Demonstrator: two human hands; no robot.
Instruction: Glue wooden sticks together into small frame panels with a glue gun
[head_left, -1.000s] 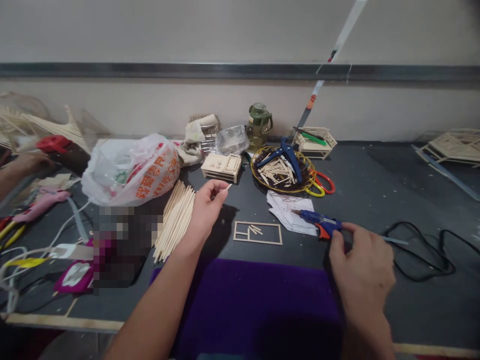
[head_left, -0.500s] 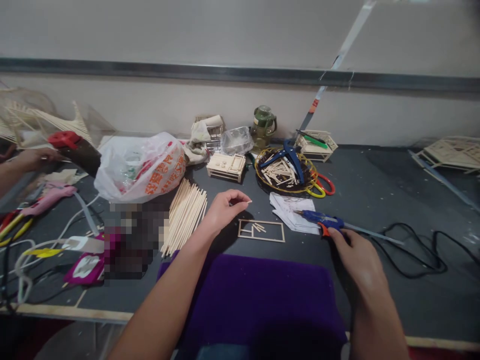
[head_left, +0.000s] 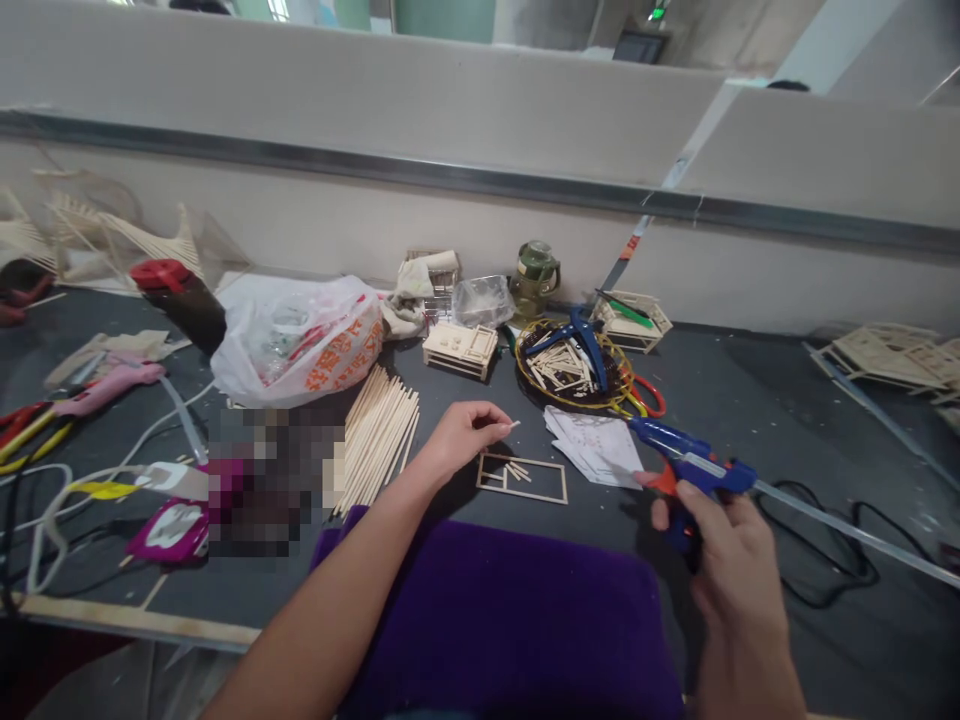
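Between the thumb and fingers of my left hand (head_left: 469, 440) is a short wooden stick (head_left: 515, 424), its pale tip showing. Just below that hand lies a flat rectangular stick frame (head_left: 566, 482) with a few short pieces inside it. My right hand (head_left: 727, 545) grips a blue hot glue gun (head_left: 694, 460) with an orange trigger, raised off the table and its nozzle toward the left. A clear glue stick (head_left: 847, 520) juts from its back. White paper sheets (head_left: 596, 445) lie under the nozzle side.
A bundle of wooden sticks (head_left: 379, 435) lies left of my left arm, near a plastic bag (head_left: 300, 340). Behind stand a basket (head_left: 525, 375) of short pieces and a small stick model (head_left: 461, 350). A purple cloth (head_left: 495, 610) covers the front edge. Another person's hand (head_left: 15, 300) shows far left.
My right hand has taken hold of the glue gun and lifted it off the table. My left hand still pinches the short stick. The view has tilted up.
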